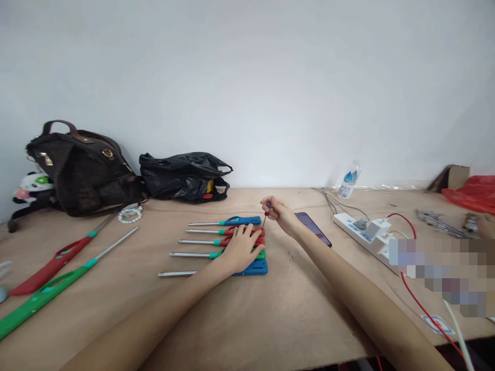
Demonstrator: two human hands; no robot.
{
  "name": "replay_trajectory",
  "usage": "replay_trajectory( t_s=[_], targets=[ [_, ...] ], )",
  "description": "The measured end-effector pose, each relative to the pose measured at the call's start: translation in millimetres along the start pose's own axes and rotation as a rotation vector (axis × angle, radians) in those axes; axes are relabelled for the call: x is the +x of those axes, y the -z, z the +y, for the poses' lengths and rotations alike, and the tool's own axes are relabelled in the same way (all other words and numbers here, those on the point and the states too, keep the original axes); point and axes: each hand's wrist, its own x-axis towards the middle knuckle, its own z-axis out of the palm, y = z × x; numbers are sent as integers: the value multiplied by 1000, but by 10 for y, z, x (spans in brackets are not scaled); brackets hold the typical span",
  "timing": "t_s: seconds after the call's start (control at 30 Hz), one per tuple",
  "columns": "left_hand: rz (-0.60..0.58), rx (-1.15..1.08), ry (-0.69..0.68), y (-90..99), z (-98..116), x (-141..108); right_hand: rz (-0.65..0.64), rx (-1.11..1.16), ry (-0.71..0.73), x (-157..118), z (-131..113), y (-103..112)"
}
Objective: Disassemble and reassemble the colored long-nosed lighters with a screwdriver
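Several long lighters lie side by side on the table, their metal tubes pointing left: a blue one (251, 220) at the back, two red ones, a green one (260, 253) and a blue one (258, 267) at the front. My left hand (243, 247) rests flat with fingers spread over the handles of the red and green lighters. In my right hand (279, 212) a small screwdriver (264, 220) is pinched, its thin shaft slanting down to the handle end of the farther red lighter (256, 232).
A phone (314, 229), small screws (291, 255) and a power strip (361, 234) with cables are on the right. Bags (185, 175) stand behind. Red (58, 265) and green (50, 293) lighters lie left. Another person's hand (486, 226) is far right.
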Motion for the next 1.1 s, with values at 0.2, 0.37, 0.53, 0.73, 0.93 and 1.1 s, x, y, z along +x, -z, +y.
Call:
replay_trajectory(
  t_s=[0.2,0.37,0.53,0.73,0.93,1.1],
  targets=[
    [2,-25,6,3,3,2,22,-65,23,6,-8,-27],
    [-8,-19,19,-8,6,7,46,-54,35,11,-1,-16],
    [-19,-5,18,14,17,0,53,-77,68,23,2,-10],
    [-11,-21,14,20,15,-5,81,-74,54,24,17,-7],
    [4,-29,14,-6,4,-3,99,-112,83,36,11,5],
    [24,-29,1,-25,-3,-6,145,-119,98,37,19,-8]
  ],
)
